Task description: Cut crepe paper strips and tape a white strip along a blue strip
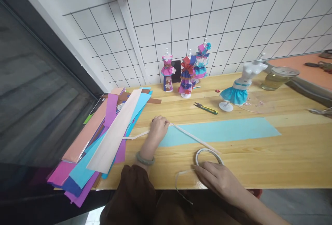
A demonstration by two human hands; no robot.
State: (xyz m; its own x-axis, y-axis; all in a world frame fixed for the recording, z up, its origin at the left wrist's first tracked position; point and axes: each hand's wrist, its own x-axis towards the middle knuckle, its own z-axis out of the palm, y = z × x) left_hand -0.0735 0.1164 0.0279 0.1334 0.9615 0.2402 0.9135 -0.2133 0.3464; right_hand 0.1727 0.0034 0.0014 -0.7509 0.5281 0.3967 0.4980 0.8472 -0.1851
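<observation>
My left hand (158, 130) is closed, pinching a narrow pale tape strip (193, 137) over the left end of a long light-blue paper strip (220, 131). The tape strip slants across the blue paper to a tape roll (196, 156), a thin white ring. My right hand (216, 178) grips this roll near the table's front edge; some of its fingers are hidden. From beside the right fingers, a loose thin strip (176, 180) curls down past the edge. Another pale length (136, 137) runs between my left wrist and the paper stack.
Coloured paper strips (114, 131) are piled at the left. Behind stand several small dressed mannequins (186, 76) and a black phone-like object (176, 71). Thread snips (206, 108), a mannequin in a blue skirt (234, 95) and a clear tape roll (278, 78) lie rightward.
</observation>
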